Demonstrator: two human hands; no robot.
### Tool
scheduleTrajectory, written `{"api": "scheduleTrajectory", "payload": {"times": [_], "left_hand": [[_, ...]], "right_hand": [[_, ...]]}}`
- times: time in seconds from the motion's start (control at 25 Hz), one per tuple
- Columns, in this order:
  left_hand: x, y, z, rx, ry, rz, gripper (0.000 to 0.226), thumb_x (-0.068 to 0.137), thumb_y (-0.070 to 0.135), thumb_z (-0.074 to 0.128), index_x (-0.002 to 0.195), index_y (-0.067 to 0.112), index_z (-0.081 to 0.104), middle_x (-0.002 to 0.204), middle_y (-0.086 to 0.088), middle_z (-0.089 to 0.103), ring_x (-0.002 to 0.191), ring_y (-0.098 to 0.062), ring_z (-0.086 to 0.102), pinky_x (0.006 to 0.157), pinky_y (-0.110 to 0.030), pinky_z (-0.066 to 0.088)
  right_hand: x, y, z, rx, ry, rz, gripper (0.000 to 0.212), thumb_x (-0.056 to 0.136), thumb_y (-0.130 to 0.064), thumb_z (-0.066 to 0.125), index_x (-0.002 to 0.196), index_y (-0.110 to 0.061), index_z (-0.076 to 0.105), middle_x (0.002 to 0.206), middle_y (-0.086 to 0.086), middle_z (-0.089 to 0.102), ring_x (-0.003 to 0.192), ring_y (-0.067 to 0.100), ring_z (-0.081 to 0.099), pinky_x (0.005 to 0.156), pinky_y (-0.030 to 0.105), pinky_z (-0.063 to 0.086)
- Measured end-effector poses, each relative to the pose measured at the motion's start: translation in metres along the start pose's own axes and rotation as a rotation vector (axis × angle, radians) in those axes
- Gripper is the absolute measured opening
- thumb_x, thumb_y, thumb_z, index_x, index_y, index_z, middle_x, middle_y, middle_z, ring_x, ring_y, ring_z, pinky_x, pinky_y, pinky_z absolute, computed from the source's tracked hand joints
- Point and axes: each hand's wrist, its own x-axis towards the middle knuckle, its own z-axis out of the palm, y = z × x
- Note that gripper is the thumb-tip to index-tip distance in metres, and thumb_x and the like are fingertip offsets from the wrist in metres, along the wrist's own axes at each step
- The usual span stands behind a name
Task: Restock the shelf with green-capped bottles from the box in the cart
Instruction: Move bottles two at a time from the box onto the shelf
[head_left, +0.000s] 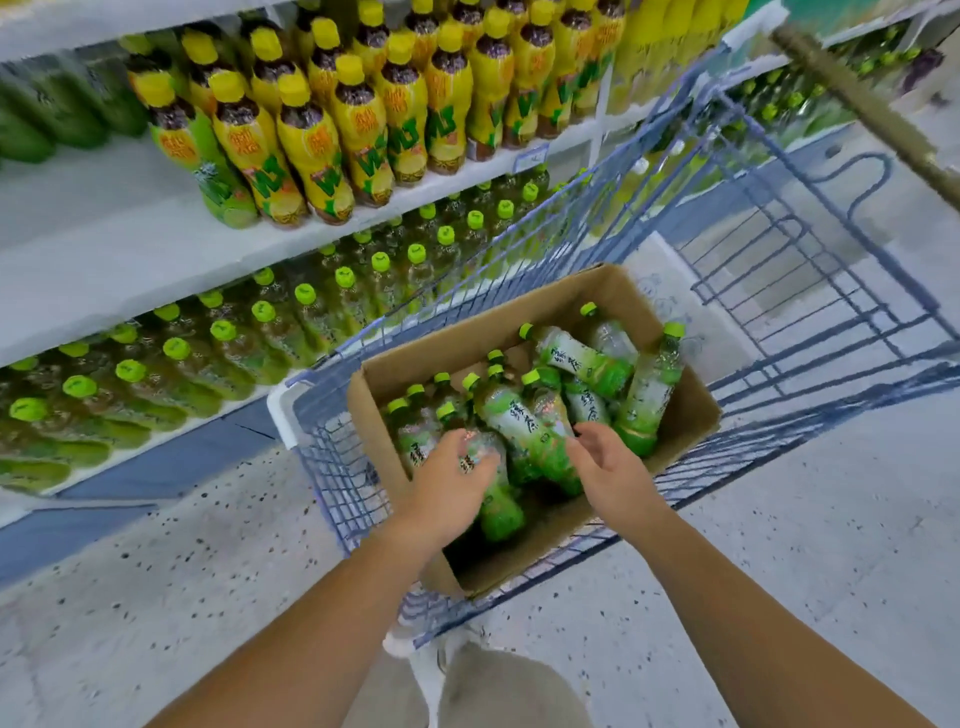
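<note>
Cardboard box (519, 322) is sitting open, so inside it the left hand (452, 488) is gripping a bottle (501, 514) while the right hand (613, 473), fingers slack, is hovering beside a second bottle (519, 431)

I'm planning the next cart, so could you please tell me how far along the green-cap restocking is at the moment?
Done: the lower shelf already holds rows of green-capped bottles. In hand: both hands are in the box in the cart; the left hand curls round one bottle, the right hand reaches for its neighbour. Left: many bottles lie in the box, so plenty remains.
</note>
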Motion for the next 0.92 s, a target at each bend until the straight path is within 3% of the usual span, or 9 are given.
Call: {"api": "scheduleTrajectory", "payload": {"times": [0.08,0.12,0.2,0.32,0.44,0.56,0.68,0.8,0.92], "left_hand": [[0.029,-0.011,0.018,0.069,0.036,-0.074,0.063,0.102,0.044,0.049,0.154,0.019,0.026,0.127,-0.002,0.057,0.085,-0.010,0.062,0.070,-0.024,0.051],[0.043,-0.014,0.024,0.100,0.063,-0.129,0.062,0.101,0.041,0.049,0.153,0.015,0.027,0.116,-0.009,0.061,0.067,-0.009,0.058,0.052,-0.024,0.044],[0.068,-0.027,0.035,0.184,0.113,-0.217,0.059,0.099,0.036,0.052,0.148,0.009,0.031,0.110,-0.019,0.062,0.060,-0.014,0.057,0.042,-0.024,0.036],[0.089,-0.034,0.046,0.291,0.184,-0.249,0.048,0.096,0.033,0.058,0.128,0.001,0.044,0.110,-0.016,0.061,0.083,-0.028,0.066,0.049,-0.030,0.039],[0.107,-0.025,0.050,0.439,0.135,-0.270,0.031,0.093,0.024,0.063,0.109,-0.002,0.057,0.100,-0.014,0.061,0.078,-0.024,0.063,0.046,-0.028,0.036],[0.128,-0.022,0.054,0.511,0.111,-0.345,0.065,0.093,0.017,0.062,0.142,-0.011,0.030,0.129,-0.019,0.054,0.110,-0.030,0.060,0.069,-0.030,0.043],[0.126,-0.023,0.069,0.378,0.190,-0.406,0.095,0.094,0.014,0.065,0.154,-0.005,-0.006,0.153,-0.026,0.026,0.134,-0.037,0.043,0.093,-0.037,0.048],[0.116,-0.038,0.093,0.199,0.305,-0.316,0.100,0.095,0.018,0.066,0.157,0.008,-0.012,0.161,-0.023,0.004,0.138,-0.040,0.041,0.105,-0.040,0.044],[0.120,-0.045,0.107,-0.005,0.420,-0.299,0.104,0.090,0.019,0.073,0.157,0.018,-0.007,0.157,-0.015,0.009,0.133,-0.038,0.045,0.102,-0.043,0.048]], "right_hand": [[0.034,0.020,0.003,-0.091,-0.050,0.009,0.047,0.102,-0.041,0.047,0.144,-0.022,0.044,0.133,-0.003,0.058,0.116,0.016,0.055,0.096,0.032,0.041],[0.051,0.028,0.006,-0.134,-0.064,0.008,0.048,0.102,-0.042,0.046,0.145,-0.021,0.043,0.136,-0.001,0.057,0.120,0.019,0.055,0.099,0.035,0.043],[0.079,0.042,0.018,-0.203,-0.104,0.005,0.050,0.102,-0.041,0.047,0.146,-0.019,0.042,0.140,0.001,0.055,0.123,0.022,0.055,0.102,0.038,0.043],[0.105,0.052,0.031,-0.250,-0.115,-0.022,0.050,0.101,-0.040,0.048,0.145,-0.017,0.043,0.140,0.004,0.055,0.127,0.025,0.051,0.102,0.037,0.041],[0.124,0.055,0.036,-0.325,-0.118,-0.054,0.047,0.100,-0.040,0.052,0.140,-0.015,0.050,0.131,0.008,0.061,0.116,0.029,0.058,0.095,0.037,0.046],[0.139,0.057,0.041,-0.444,-0.140,-0.061,0.052,0.095,-0.040,0.063,0.138,-0.014,0.053,0.127,0.011,0.064,0.111,0.030,0.062,0.090,0.037,0.051],[0.150,0.053,0.042,-0.465,-0.200,0.030,0.059,0.087,-0.046,0.071,0.132,-0.011,0.057,0.117,0.008,0.066,0.103,0.026,0.062,0.086,0.034,0.049],[0.151,0.061,0.047,-0.497,-0.275,0.094,0.053,0.078,-0.058,0.073,0.104,-0.013,0.061,0.099,0.003,0.063,0.085,0.020,0.059,0.065,0.031,0.044],[0.155,0.076,0.045,-0.396,-0.299,0.147,0.059,0.072,-0.054,0.079,0.109,-0.014,0.057,0.104,0.001,0.059,0.090,0.018,0.057,0.066,0.029,0.043]]}}
